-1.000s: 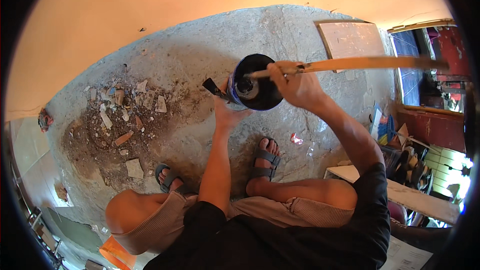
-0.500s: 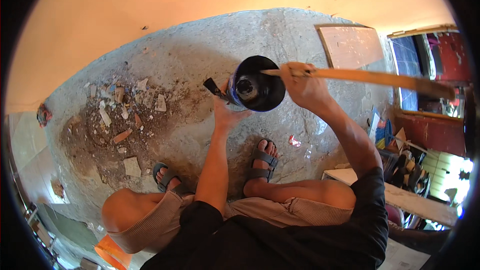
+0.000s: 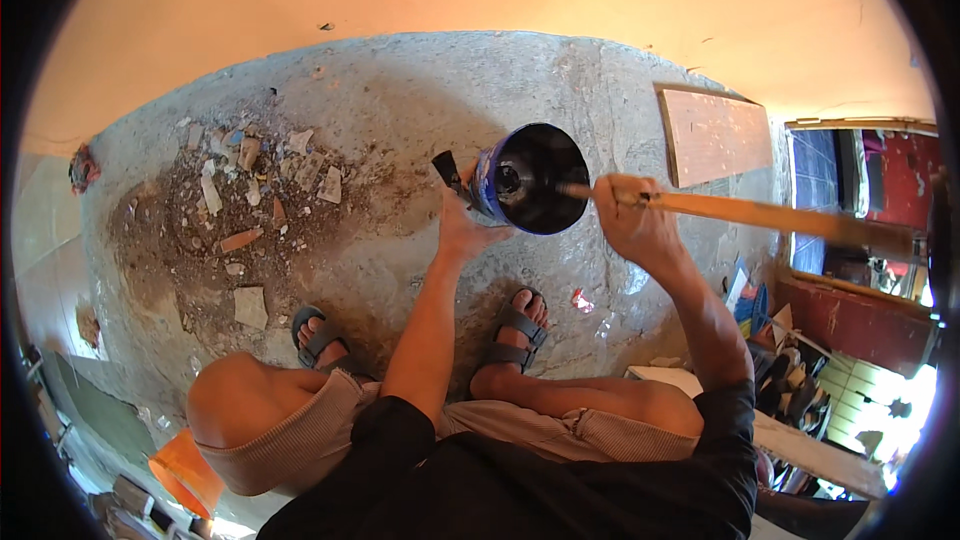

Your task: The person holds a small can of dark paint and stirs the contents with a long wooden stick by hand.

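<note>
Fingers of the right hand point(image 3: 632, 225) are curled tight round a long wooden stick point(image 3: 770, 217), whose near end pokes into the dark mouth of a tilted black-and-blue can point(image 3: 528, 178) at about nine o'clock from that fist, while the rest of it runs off toward three o'clock. The left hand point(image 3: 462, 230) cups the can from below, at its seven o'clock, palm and thumb pressed to its side. Farther out, broken tile rubble point(image 3: 245, 190) litters the concrete floor point(image 3: 400, 100) at nine o'clock, a flat board point(image 3: 715, 135) lies at two o'clock, and sandalled feet point(image 3: 515, 325) stand at six.
</note>
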